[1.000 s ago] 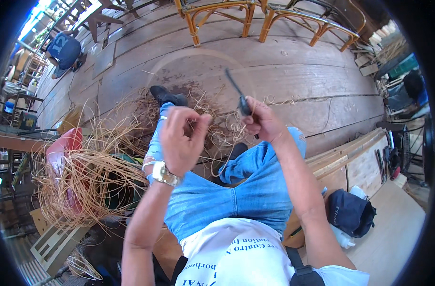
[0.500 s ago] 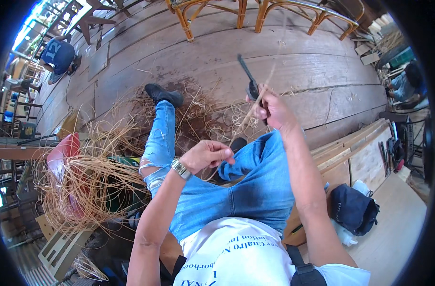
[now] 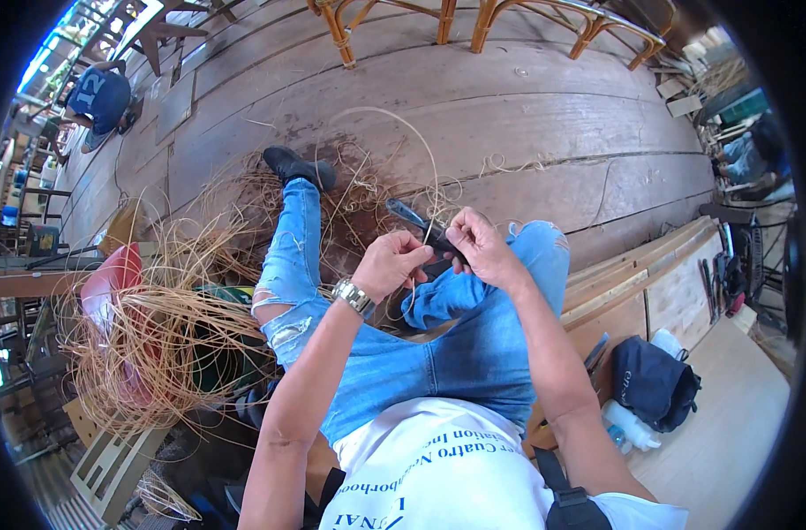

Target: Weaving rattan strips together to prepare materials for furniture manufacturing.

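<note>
Over my lap, my left hand (image 3: 392,268) is closed, thumb against fingers, in a pinch on a thin pale rattan strip (image 3: 431,164). The strip's free part curves up and away to the left above the floor. Close beside it, my right hand (image 3: 482,249) is closed around a dark-handled knife (image 3: 406,211), its blade pointing away and to the left. The strip passes by the knife between the two hands; exactly where they touch is hidden by my fingers. A short tail of strip hangs below my left hand.
A large tangled bundle of rattan strips (image 3: 182,327) lies at my left over a red object (image 3: 112,276). Shavings (image 3: 359,190) litter the floor by my shoe. Cane furniture (image 3: 447,22) stands ahead. At right are boards (image 3: 681,283) and a dark bag (image 3: 650,380). A person (image 3: 100,95) crouches far left.
My right hand has come down and left with the knife, close to my left hand. My left hand has shifted slightly right. The strip's raised end has swung over to the left.
</note>
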The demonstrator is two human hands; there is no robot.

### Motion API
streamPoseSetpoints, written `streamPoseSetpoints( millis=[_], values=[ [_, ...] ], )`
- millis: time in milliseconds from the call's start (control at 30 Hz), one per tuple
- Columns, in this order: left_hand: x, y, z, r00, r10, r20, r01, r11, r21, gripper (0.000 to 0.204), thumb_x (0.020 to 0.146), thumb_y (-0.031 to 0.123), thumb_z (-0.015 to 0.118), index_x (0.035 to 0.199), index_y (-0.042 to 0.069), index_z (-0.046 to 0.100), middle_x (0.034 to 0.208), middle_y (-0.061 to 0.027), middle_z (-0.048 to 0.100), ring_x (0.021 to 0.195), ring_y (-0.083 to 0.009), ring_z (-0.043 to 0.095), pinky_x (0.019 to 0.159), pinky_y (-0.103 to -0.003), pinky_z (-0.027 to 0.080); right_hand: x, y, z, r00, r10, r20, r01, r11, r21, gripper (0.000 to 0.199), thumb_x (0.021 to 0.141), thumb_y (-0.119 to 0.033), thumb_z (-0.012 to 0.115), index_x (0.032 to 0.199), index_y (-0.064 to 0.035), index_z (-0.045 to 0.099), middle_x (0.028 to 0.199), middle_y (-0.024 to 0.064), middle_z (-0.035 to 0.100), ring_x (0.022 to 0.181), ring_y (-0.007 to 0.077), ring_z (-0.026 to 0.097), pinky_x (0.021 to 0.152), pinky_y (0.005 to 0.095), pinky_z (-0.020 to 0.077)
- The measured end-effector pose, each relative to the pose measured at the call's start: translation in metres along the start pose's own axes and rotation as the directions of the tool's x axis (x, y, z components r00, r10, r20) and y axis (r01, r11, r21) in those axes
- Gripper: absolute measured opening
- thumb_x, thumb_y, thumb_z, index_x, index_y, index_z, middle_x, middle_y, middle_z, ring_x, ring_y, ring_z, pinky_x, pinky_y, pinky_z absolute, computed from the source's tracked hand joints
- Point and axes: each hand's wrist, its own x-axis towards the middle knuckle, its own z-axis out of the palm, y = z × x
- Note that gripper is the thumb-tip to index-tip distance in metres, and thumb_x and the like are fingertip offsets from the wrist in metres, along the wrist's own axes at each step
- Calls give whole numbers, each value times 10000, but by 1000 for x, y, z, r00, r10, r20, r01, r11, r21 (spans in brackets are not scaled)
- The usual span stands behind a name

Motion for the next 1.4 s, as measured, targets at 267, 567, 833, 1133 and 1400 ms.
streamPoseSetpoints(
  millis=[267,567,833,1133,1400],
  values=[
    [-18,-11,31,814,534,-231,-270,698,664,122,879,164,648,846,46,645,720,-186,681,659,-364,687,568,-455,528,-7,4,26,972,-153,-176,145,988,-61,172,1018,-195,627,945,-70,534,689,-8,571,543,57,545,454,241,440],
    [-25,-23,43,867,425,-261,-285,852,440,179,938,169,646,872,3,647,697,-168,678,619,-290,690,558,-379,514,-11,20,27,984,-94,-152,102,994,46,187,1011,-202,640,941,-44,568,735,9,618,554,63,542,480,241,456],
    [-30,-29,45,789,503,-351,-208,757,619,203,945,178,661,841,4,644,683,-169,664,557,-278,661,522,-373,483,-13,15,37,989,-23,-145,14,998,-57,306,992,-265,670,803,-64,538,657,10,600,521,56,502,452,231,421],
    [-33,-35,37,775,553,-306,-312,756,575,267,945,264,688,819,43,608,676,-167,633,603,-370,625,530,-436,461,-6,16,47,954,201,-223,-167,973,162,352,959,-285,709,740,-88,517,591,14,565,430,68,481,372,228,352],
    [-53,-26,30,756,443,-481,-226,867,444,326,953,246,698,776,18,546,614,-167,554,516,-307,541,497,-385,423,19,5,38,939,164,-301,-109,975,193,341,931,-330,736,743,-88,588,586,26,589,416,58,486,361,235,344]
  ],
)
